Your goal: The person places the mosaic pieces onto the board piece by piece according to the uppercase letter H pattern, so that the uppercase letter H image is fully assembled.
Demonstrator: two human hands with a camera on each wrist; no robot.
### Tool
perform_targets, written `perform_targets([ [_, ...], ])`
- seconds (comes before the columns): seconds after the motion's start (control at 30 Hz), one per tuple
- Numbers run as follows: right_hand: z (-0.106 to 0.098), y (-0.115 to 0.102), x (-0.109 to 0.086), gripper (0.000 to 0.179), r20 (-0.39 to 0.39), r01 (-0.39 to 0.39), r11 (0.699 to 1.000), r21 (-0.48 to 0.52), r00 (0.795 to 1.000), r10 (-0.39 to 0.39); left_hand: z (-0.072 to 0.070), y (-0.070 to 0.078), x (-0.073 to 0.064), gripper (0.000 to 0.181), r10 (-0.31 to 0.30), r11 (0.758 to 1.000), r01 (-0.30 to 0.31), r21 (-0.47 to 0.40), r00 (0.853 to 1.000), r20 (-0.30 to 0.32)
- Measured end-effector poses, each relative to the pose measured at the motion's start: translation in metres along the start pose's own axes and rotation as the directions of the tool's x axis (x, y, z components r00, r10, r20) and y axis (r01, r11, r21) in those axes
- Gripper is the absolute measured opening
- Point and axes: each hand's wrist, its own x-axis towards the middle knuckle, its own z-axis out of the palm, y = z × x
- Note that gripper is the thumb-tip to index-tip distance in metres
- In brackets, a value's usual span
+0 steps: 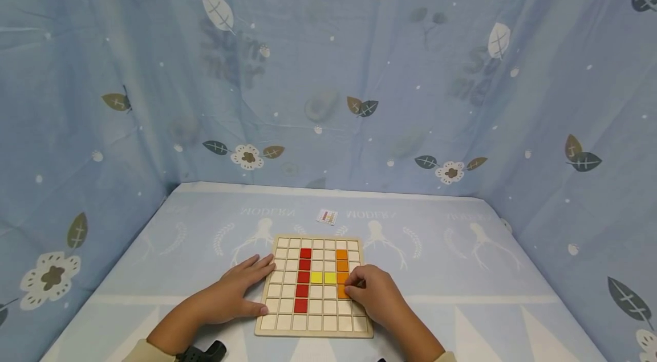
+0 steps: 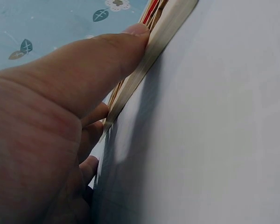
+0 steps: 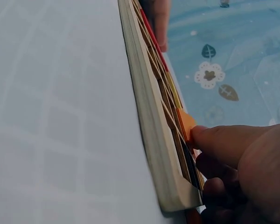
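A wooden grid board (image 1: pixel 314 335) lies flat on the table before me. My left hand (image 1: pixel 232 295) rests at its left edge with fingers spread; in the left wrist view, the thumb (image 2: pixel 102 58) touches the rim. Down the board runs a column of red tiles (image 1: pixel 303 277), with two yellow tiles (image 1: pixel 316 277) in a row to its right. Farther right stands a column of orange tiles (image 1: pixel 342 265). At the lower end of that column my right hand (image 1: pixel 378 295) pinches an orange tile (image 3: pixel 186 122), tilted in its square in the right wrist view.
Behind the board lies a small printed card (image 1: pixel 327 216) with a coloured grid pattern. A pale patterned cloth (image 1: pixel 436 248) covers the table. Blue curtains (image 1: pixel 328 65) with leaves and flowers hang behind and on both sides.
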Motion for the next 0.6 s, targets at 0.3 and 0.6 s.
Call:
perform_targets([
  [0.3, -0.003, 0.001, -0.002, 0.004, -0.007, 0.039, 0.994, -0.101, 0.999, -0.04, 0.001, -0.002, 0.0, 0.099, -0.004, 1.0, 0.004, -0.011, 1.0, 0.007],
  [0.6, -0.021, 0.011, -0.006, 0.021, 0.071, 0.026, 1.0, -0.015, 0.997, -0.025, 0.001, -0.003, 0.001, 0.099, -0.008, 1.0, 0.008, -0.01, 1.0, 0.009],
])
